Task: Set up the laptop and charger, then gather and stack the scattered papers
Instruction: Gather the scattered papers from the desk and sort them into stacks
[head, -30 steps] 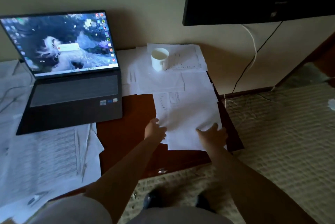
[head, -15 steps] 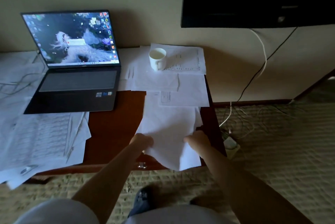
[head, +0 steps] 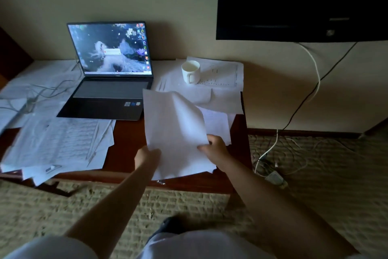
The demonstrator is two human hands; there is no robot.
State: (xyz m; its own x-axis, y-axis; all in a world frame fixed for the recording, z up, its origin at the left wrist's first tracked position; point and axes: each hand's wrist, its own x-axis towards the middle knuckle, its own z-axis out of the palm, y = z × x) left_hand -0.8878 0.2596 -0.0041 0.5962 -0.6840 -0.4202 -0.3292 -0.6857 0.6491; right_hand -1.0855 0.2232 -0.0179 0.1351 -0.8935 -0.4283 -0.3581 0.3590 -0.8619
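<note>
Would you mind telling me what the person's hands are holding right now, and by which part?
Both hands grip the lifted paper sheets by their near edge: left hand at the left, right hand at the right.

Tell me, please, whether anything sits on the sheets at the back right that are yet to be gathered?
Yes: a white mug stands on the back-right papers. Both hands, left and right, hold the lifted sheets, so neither is free to move it.

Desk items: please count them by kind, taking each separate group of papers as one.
Laptop: 1
White mug: 1
Paper groups: 4 (left spread, under the mug, bundle held by left hand and right hand, sheets beneath it)
Total: 6
</note>
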